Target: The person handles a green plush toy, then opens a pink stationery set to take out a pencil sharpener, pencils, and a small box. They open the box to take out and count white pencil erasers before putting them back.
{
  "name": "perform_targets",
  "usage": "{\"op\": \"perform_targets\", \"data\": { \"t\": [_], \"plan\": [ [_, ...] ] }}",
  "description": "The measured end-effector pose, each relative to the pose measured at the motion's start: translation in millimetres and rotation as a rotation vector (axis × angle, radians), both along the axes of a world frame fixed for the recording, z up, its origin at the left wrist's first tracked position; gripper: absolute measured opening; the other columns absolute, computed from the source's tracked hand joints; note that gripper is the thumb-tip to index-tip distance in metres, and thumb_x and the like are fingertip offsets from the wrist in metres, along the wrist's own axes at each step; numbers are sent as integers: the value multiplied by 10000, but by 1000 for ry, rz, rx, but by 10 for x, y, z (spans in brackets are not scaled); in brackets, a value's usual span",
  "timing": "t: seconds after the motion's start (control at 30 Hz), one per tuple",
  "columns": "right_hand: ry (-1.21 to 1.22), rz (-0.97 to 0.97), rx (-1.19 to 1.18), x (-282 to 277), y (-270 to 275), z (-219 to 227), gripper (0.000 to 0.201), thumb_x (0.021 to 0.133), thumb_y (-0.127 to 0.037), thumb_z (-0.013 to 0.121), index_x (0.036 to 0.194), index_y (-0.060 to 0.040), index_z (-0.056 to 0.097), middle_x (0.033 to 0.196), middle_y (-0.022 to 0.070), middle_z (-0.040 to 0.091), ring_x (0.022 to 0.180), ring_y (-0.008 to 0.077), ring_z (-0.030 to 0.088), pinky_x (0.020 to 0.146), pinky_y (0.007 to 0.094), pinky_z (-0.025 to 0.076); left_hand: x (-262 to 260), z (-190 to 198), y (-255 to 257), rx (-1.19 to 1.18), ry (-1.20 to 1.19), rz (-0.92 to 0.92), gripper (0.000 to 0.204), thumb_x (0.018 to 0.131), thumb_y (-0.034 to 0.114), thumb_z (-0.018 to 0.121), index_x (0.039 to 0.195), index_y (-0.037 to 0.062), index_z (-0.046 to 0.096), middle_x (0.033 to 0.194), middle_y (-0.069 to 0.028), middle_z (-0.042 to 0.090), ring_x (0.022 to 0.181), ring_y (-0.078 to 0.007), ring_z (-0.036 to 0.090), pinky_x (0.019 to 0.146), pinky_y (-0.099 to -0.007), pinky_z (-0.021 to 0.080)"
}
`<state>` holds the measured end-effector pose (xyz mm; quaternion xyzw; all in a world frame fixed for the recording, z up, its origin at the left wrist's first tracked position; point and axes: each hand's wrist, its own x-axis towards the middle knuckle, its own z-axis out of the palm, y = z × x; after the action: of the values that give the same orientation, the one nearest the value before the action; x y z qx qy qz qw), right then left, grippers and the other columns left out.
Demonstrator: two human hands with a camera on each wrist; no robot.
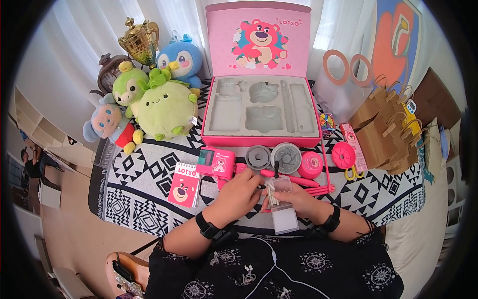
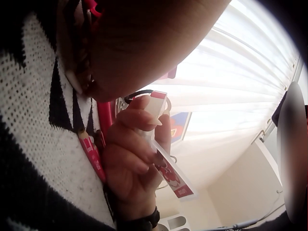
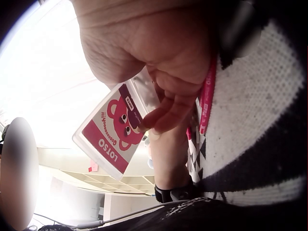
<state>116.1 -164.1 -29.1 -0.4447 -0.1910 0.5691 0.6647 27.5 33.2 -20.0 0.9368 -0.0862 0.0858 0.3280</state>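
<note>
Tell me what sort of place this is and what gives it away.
Probably a room in a home, perhaps a hobby corner: plush toys sit on a patterned cloth, white curtains hang behind, and a colourful picture stands at the far right.

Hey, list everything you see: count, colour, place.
Clear case: one, transparent, front centre
Slim sticks: several, whitish, at clear case
Gift box: one, pink, back centre
Plush toys: four, blue or green, left
Trophy: one, gold, back left
Notebook: one, pink, front left
Boxy device: one, pink, beside notebook
Round dishes: two, grey, centre
Round case: one, pink, right of dishes
Scalloped disc: one, pink, right
Scissors: one, yellow handles, right
Paper bags: several, brown, far right
Clear bag: one, transparent, back right
Tablecloth: one, black and white, beneath
Left hand: one, near clear case
Right hand: one, holding clear case
</note>
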Motion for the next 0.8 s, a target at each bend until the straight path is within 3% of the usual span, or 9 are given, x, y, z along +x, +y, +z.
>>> {"op": "perform_targets", "data": {
  "t": [0.63,0.8],
  "plan": [
    [-5,2,-19,0,-2,-4,303,986,-220,541,1223,-31,537,1012,148,673,958,192,652,838,306,507,10,-43,9,15,-6,10,210,791,66,674,986,54,596,967,-124,554,926,-333,594,750,-411,501],
    [4,1,-3,-6,3,-8,304,987,-227,548,1222,-35,538,1012,145,673,958,191,652,843,307,507,17,-64,-3,-89,-15,34,166,848,51,639,1009,46,599,933,-143,576,887,-330,599,726,-402,493]
  ]
}}
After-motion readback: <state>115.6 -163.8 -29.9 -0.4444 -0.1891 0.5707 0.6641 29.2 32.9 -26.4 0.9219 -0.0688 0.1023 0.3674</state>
